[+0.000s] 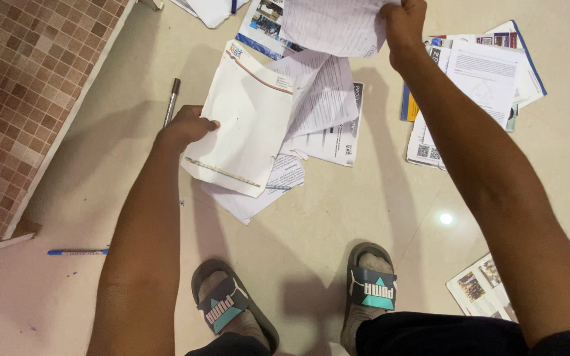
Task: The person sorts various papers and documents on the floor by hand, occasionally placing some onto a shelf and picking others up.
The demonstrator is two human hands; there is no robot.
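My left hand (186, 127) grips the left edge of a white letterhead sheet (245, 118) with a thin coloured stripe, held over a loose heap of printed papers (324, 125) on the floor. My right hand (402, 21) is raised at the top of the view, pinching a corner of a white sheet with faint lines of text (331, 25). Both arms reach forward and down. My feet in dark slide sandals (222, 306) stand at the bottom edge.
A second stack of papers and brochures (476, 72) lies to the right, another leaflet (483, 290) at lower right. A dark pen (172, 100) lies beside my left hand, a blue pen (77, 252) near a brown tiled wall (21, 86). The floor is glossy cream tile.
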